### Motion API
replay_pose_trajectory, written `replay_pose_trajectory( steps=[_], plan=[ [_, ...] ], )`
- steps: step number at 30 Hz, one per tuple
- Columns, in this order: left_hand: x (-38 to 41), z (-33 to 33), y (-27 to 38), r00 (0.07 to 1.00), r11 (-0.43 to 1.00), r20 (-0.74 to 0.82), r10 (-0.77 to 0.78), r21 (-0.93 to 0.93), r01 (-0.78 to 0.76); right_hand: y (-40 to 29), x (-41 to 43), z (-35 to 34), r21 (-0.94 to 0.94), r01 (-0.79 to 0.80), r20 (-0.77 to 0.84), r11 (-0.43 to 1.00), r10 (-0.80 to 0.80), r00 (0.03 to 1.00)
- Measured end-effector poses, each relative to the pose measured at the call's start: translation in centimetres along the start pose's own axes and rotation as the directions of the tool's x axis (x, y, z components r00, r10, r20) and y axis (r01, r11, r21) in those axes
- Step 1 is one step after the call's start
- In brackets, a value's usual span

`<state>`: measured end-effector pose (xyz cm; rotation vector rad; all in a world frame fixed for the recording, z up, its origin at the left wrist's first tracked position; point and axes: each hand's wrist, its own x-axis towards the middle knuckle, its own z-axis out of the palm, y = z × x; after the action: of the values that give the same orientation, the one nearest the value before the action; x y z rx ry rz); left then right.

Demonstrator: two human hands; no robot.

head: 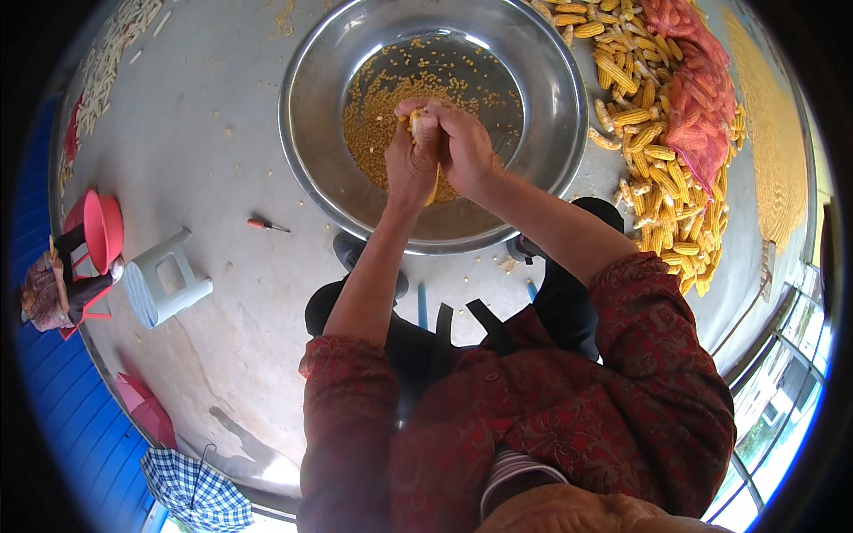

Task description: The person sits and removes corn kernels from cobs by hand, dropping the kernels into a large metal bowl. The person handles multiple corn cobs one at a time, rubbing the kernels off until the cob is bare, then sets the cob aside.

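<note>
Over a wide stainless steel basin (313, 133), both hands close around one corn cob (417, 126). My left hand (410, 160) wraps the cob from the left, with the thumb along it. Pressed against it from the right is my right hand (468, 150), its fingers meeting the left at the cob's upper end. Most of the cob is hidden by the fingers; its yellow lower part shows below the palms. Loose corn kernels (370, 133) cover much of the basin's floor, thicker on the left.
Dried corn cobs (646, 126) and a red mesh sack (700, 100) lie right, beside spread kernels (766, 133) and a rake (768, 270). A screwdriver (268, 225), plastic stool (166, 280), pale stripped cobs (110, 60), a checked umbrella (193, 486) and a seated person (50, 293) with a red basin (103, 230) are left.
</note>
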<state>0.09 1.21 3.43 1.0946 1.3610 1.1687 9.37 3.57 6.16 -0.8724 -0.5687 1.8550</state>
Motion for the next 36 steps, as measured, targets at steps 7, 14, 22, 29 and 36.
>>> replay_pose_trajectory(
  steps=[7, 14, 22, 29, 36],
  plan=[
    [0.2, -0.3, 1.7, 0.976, 0.967, -0.122, -0.182, -0.203, 0.155, 0.1, -1.3, 1.4, -0.452, 0.238, 0.091, 0.86, -0.221, 0.971],
    [0.8, -1.6, -1.4, 0.972, 0.808, -0.002, -0.233, -0.556, 0.193, 2.0, -0.9, 0.9, -0.559, 0.236, 0.155, 0.795, -0.179, 0.972],
    [0.7, -1.5, 1.7, 0.968, 0.838, -0.076, -0.241, -0.519, 0.168, 0.0, -0.5, 1.4, -0.485, 0.277, 0.321, 0.83, -0.125, 0.939],
    [1.2, -2.9, -0.8, 0.999, 0.929, -0.015, 0.029, 0.37, -0.021, 0.4, 0.4, 1.0, -0.537, 0.274, 0.283, 0.798, -0.136, 0.949],
    [0.3, -1.2, 2.7, 0.943, 0.65, 0.158, -0.294, -0.69, 0.318, -0.5, 1.7, 0.3, -0.365, 0.152, 0.121, 0.919, -0.115, 0.986]
  ],
)
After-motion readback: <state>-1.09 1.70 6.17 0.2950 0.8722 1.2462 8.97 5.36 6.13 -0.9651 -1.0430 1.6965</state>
